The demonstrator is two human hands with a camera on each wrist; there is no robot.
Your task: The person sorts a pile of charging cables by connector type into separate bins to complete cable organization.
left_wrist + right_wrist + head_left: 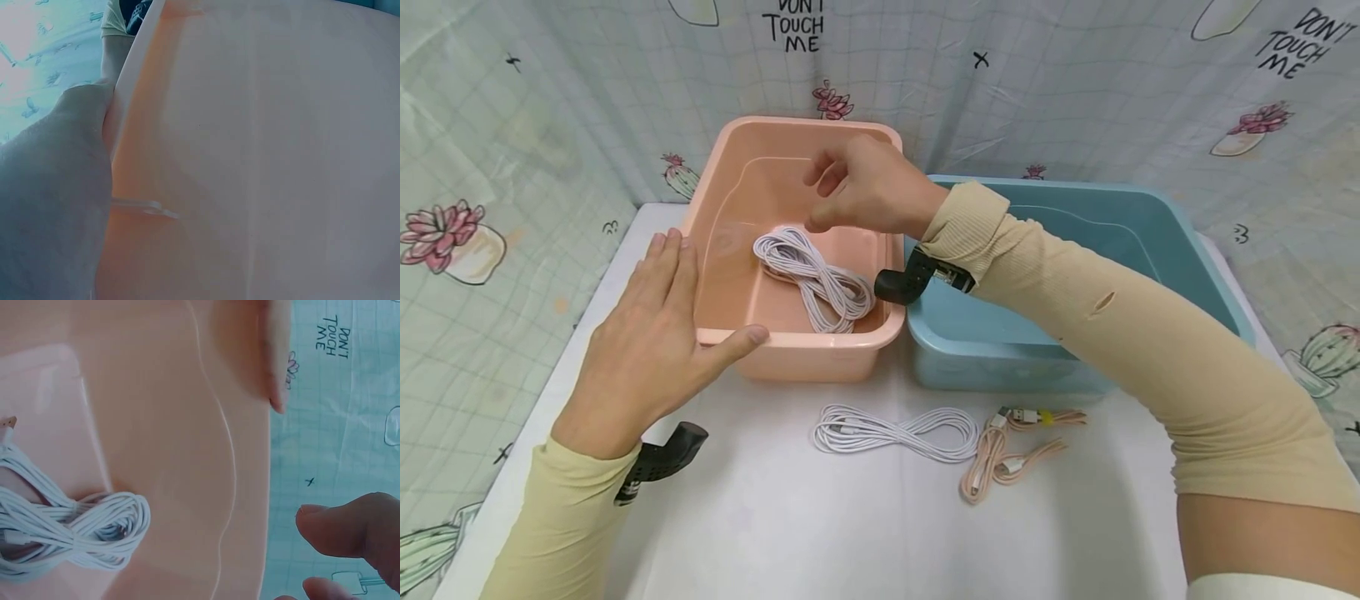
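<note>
A peach plastic bin point(797, 340) stands at the back left, with bundled white cables point(820, 279) on its floor; the right wrist view also shows the coiled white cables point(75, 531). My left hand point(647, 342) lies flat-fingered against the bin's left side, its thumb along the front rim. In the left wrist view the peach wall point(219, 144) fills most of the picture. My right hand point(876, 183) hovers above the bin's right part, fingers loosely bent, holding nothing. Its thumb point(350, 528) appears in the right wrist view.
A blue bin point(1015, 354) stands right of the peach one, under my right forearm. On the white table point(775, 525) in front lie a coiled white cable point(895, 433) and several pinkish cables point(988, 458). A patterned cloth point(1075, 92) hangs behind and at both sides.
</note>
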